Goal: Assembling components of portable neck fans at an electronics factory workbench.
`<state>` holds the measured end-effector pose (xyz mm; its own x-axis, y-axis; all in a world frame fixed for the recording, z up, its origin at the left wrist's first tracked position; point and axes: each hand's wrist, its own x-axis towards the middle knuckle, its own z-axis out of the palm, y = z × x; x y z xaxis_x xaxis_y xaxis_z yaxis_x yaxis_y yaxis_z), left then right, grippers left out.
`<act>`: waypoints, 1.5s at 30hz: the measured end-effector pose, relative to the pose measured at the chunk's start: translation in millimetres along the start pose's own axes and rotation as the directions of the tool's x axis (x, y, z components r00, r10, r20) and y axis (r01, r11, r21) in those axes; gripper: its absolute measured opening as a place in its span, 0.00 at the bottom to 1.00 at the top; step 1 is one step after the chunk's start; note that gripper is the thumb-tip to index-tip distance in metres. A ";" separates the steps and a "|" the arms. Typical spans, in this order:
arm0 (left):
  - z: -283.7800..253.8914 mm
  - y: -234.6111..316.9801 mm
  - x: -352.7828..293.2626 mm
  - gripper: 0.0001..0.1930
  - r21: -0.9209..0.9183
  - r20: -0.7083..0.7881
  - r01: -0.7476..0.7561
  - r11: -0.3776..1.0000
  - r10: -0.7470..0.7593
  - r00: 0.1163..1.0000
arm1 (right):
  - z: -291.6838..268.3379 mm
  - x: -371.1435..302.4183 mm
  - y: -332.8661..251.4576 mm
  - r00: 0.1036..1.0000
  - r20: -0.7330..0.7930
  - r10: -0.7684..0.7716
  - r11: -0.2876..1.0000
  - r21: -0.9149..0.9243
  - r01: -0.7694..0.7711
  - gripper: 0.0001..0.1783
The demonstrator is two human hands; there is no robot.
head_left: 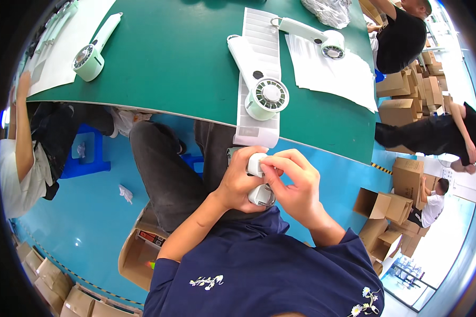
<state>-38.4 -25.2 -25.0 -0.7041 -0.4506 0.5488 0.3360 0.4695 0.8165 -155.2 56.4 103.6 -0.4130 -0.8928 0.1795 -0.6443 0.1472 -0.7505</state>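
Note:
Close to my body, below the table edge, my left hand [232,182] is wrapped round a pale white-green handheld fan [262,195]. Two rounded ends of it show beside the fingers; the rest is hidden in the palm. My right hand [299,185] has thumb and forefinger pinched against the fan's upper white end. Whatever lies between those fingertips is too small to make out. Just beyond my hands, a long strip of white labels [256,134] hangs over the table edge. Another handheld fan [269,98] rests on the strip.
On the green table [185,58] are a third fan [330,45] by white sheets [336,74], a fan [90,61] at left, and a clear plastic bag [329,10]. A co-worker [24,169] sits left. An open carton [137,253] stands beside me; cartons [402,113] pile up right.

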 end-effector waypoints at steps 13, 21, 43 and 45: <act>-0.1 3.3 4.6 0.30 0.006 0.023 0.010 1.000 -0.010 1.000 | 0.9 -4.0 -8.4 0.996 -0.086 -0.015 0.980 -0.198 -0.003 0.10; -2.4 3.0 -1.3 0.29 -0.002 0.023 -0.019 1.000 0.019 1.000 | -4.3 -0.2 11.2 0.913 -0.270 0.307 0.830 0.545 -0.118 0.05; -3.9 1.8 -4.6 0.33 0.003 0.050 0.046 0.999 -0.046 0.998 | 9.8 -12.6 28.2 0.939 -0.070 -0.338 0.940 0.025 0.340 0.11; -1.2 0.0 -5.3 0.33 0.017 0.057 0.014 1.000 -0.015 0.998 | 12.0 -14.2 29.4 0.937 -0.080 -0.341 0.939 0.020 0.343 0.11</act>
<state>-34.0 -23.8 -27.7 -0.7435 -0.4138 0.5254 0.3150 0.4764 0.8209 -160.6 68.3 71.3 -0.2191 -0.8522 0.4751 -0.7338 -0.1770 -0.6560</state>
